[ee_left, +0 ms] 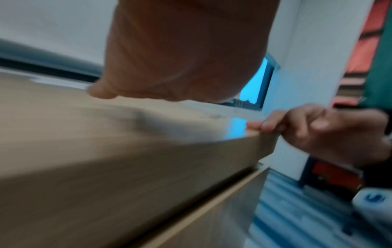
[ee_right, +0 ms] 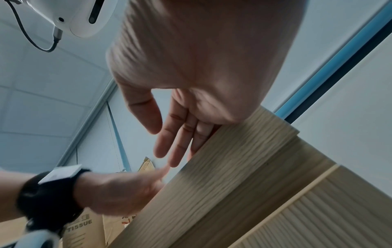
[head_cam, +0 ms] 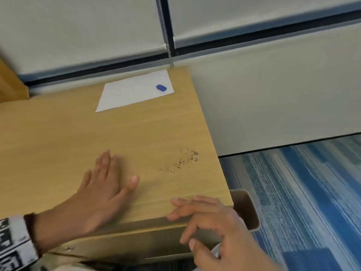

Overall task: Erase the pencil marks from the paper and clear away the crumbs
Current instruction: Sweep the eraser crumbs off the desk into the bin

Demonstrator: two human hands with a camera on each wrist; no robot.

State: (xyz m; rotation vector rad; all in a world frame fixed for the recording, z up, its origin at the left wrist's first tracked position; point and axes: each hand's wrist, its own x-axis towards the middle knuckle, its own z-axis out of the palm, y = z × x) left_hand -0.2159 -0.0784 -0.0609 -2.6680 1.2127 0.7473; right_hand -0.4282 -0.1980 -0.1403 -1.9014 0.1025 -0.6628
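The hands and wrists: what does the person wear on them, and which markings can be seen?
Both hands are bare. The left wrist carries a dark strap with a white block bearing a black-and-white square code pattern. In the right wrist view the strap looks black, with a flat white plate on top.

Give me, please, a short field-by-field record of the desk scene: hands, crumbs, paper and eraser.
left hand: flat on the desk top, fingers straight, holding nothing
right hand: at the desk's near edge, fingers relaxed, holding nothing
crumbs: dark scatter near the desk's right edge, apart from both hands
paper: lying flat at the far side of the desk
eraser: blue, resting on the paper
desk: light wood
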